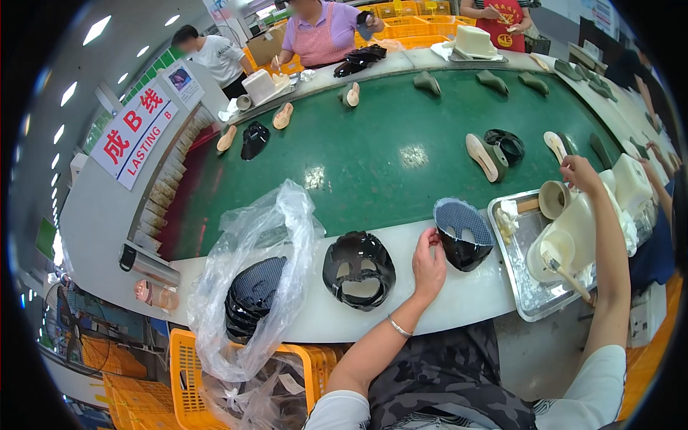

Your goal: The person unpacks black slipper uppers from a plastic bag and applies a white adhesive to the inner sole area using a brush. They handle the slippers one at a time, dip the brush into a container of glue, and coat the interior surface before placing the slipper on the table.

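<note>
My left hand grips the left edge of a glossy black shoe upper with a grey mesh lining, tilted above the white ledge. To its left, another black upper lies on the ledge, its cut-outs showing. My right hand is over the far side of a metal tray, fingers curled at the rim of a beige cup; what they hold, if anything, is hidden. In the tray, a brush rests in a cream plastic container.
A clear plastic bag holds stacked black uppers at the left, above a yellow crate. On the green conveyor are shoe lasts and uppers. A thermos stands at the left. Co-workers stand across the conveyor and at the right.
</note>
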{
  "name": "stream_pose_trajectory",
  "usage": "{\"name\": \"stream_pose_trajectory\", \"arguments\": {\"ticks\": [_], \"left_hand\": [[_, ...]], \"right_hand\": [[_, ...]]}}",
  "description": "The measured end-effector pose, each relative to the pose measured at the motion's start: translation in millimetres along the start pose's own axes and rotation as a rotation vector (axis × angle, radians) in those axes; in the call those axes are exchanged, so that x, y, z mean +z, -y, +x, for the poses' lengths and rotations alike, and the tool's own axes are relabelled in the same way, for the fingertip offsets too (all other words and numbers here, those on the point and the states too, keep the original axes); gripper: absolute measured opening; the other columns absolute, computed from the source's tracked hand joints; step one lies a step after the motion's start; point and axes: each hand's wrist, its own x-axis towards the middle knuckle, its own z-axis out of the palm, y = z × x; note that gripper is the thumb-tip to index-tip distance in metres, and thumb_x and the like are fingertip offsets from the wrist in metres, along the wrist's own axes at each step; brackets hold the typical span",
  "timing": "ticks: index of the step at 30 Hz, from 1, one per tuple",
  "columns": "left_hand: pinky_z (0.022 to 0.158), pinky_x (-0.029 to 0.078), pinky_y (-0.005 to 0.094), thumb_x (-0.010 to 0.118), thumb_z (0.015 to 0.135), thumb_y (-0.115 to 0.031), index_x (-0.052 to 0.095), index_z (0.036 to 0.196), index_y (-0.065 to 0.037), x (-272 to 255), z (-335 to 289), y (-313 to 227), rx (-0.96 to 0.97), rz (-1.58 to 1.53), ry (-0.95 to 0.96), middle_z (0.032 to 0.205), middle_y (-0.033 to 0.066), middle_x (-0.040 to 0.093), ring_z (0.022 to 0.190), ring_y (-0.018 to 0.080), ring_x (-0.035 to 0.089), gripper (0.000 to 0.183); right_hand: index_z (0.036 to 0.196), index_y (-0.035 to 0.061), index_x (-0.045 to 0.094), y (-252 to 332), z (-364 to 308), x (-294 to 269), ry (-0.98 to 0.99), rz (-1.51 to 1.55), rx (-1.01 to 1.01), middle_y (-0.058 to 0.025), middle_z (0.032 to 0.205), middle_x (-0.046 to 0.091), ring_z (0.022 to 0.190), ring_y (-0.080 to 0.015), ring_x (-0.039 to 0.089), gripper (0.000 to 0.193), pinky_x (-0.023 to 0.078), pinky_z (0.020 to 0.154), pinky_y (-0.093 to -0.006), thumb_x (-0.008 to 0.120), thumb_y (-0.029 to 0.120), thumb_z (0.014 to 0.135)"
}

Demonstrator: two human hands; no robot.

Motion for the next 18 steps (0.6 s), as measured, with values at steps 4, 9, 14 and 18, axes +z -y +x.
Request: {"name": "stream_pose_trajectory", "arguments": {"ticks": [4,9,14,18], "left_hand": [[0.079,0.045,0.0347,0.05,0.084,-0.003,0.048,0.113,0.002,1,0,0,-0.007,-0.011,0.003,0.094,0.0134,0.06,0.088,0.025,0.058,0.029],[0.079,0.045,0.0347,0.05,0.084,-0.002,0.048,0.112,0.002,1,0,0,-0.007,-0.027,0.007,0.094,0.0135,0.06,0.087,0.0251,0.058,0.029],[0.079,0.045,0.0344,0.05,0.083,-0.002,0.048,0.112,0.002,0,0,-4,-0.021,-0.022,0.01,0.093,0.0134,0.06,0.087,0.0254,0.058,0.029],[0.079,0.045,0.0343,0.05,0.083,-0.002,0.048,0.112,0.002,-1,-1,-4,-0.03,-0.02,0.015,0.093,0.0134,0.06,0.087,0.0256,0.058,0.029]], "right_hand": [[0.082,-0.006,0.059,-2,-1,0,-0.007,0.016,-0.005,-0.011,0.064,0.061,0.049,-0.0171,0.059,0.014,0.047,0.046,-0.029,0.055,0.007,0.08],[0.082,-0.0058,0.058,-6,2,1,-0.006,0.021,-0.025,-0.0107,0.063,0.061,0.047,-0.0161,0.058,0.014,0.046,0.045,-0.0281,0.055,0.008,0.08],[0.082,-0.0053,0.058,-10,4,1,0.005,0.022,-0.034,-0.0099,0.062,0.06,0.047,-0.0153,0.058,0.015,0.045,0.044,-0.0274,0.055,0.009,0.081],[0.082,-0.0055,0.058,-10,3,1,0.01,0.006,-0.046,-0.0095,0.062,0.06,0.047,-0.0151,0.058,0.015,0.045,0.044,-0.0271,0.054,0.01,0.081]]}}
